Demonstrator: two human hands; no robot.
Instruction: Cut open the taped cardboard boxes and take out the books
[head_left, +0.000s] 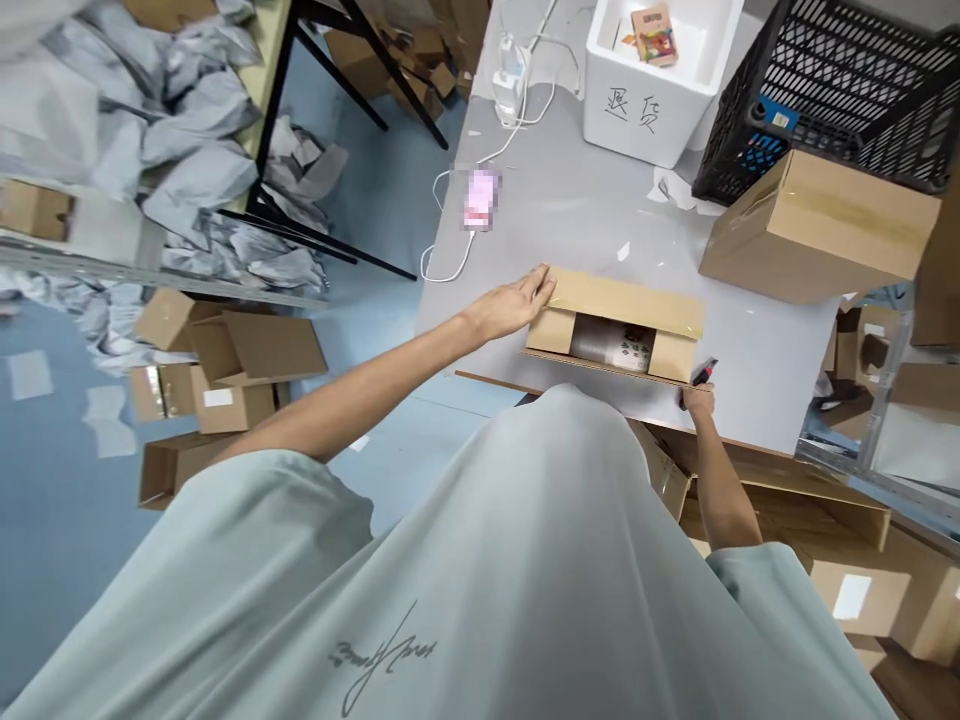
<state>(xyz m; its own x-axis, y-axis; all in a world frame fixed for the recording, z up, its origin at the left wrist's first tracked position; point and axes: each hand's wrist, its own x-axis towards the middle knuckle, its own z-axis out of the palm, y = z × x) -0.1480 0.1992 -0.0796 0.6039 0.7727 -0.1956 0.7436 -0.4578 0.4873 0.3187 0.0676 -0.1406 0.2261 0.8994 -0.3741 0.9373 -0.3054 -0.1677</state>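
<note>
A cardboard box (676, 358) lies on the grey table near its front edge, its long flaps parted. Through the gap between the flaps shows a pale item with printed marks (634, 346), mostly hidden inside. My left hand (516, 303) holds the box at its left end, fingers on the upper flap's corner. At the box's right end, my right hand (699, 400) is closed around a red and black box cutter (703, 373), which points up and away from me. Its fingers are partly hidden behind the box's corner.
A white foam bin (637, 125) with a small printed packet stands at the back, beside a black plastic crate (885, 90). A larger closed carton (825, 230) sits at right. White cables (517, 110) run along the left edge. Empty cartons (262, 345) lie on the floor.
</note>
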